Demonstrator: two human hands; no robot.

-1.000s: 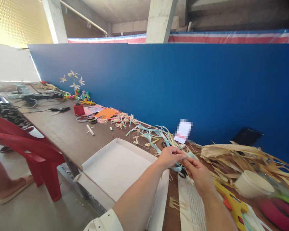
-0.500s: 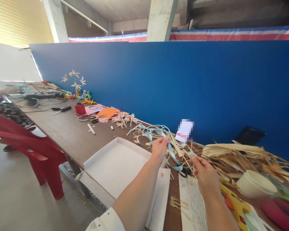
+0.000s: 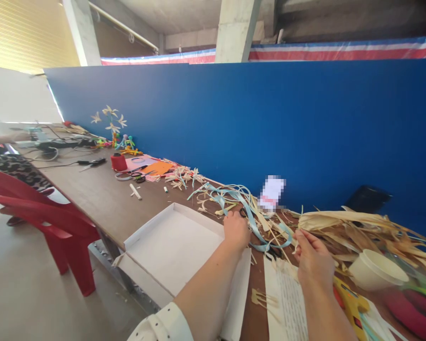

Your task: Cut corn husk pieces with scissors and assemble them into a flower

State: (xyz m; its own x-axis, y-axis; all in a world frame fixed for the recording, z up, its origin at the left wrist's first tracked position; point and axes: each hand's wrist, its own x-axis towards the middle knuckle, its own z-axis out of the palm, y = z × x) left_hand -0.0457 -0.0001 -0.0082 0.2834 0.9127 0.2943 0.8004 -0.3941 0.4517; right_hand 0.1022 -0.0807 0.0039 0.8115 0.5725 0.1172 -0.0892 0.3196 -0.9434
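Note:
My left hand [image 3: 236, 230] is low over the clutter beside the white box lid. Its fingers curl down at the black handle of a pair of scissors [image 3: 243, 212]; the fingertips are hidden, so a grip on it cannot be made out. Thumb and forefinger of my right hand [image 3: 314, 259] pinch a small, thin pale strip [image 3: 295, 245], perhaps husk. Between the hands lie loops of light-blue ribbon [image 3: 257, 232] and narrow straw-coloured strips [image 3: 264, 220]. Another black handle [image 3: 272, 253] shows partly under the ribbon.
An open white box lid [image 3: 173, 246] lies left. Dried husks [image 3: 341, 222], a cream cup [image 3: 378, 270] and a yellow glue gun [image 3: 351, 303] are right. A printed sheet [image 3: 286, 298] is in front. Red thread [image 3: 118, 162] and a red chair [image 3: 57, 227] are farther left, near another person.
My hands have moved from together to apart. The left came back and down to the scissors handle; the right shifted right with the pale strip still pinched.

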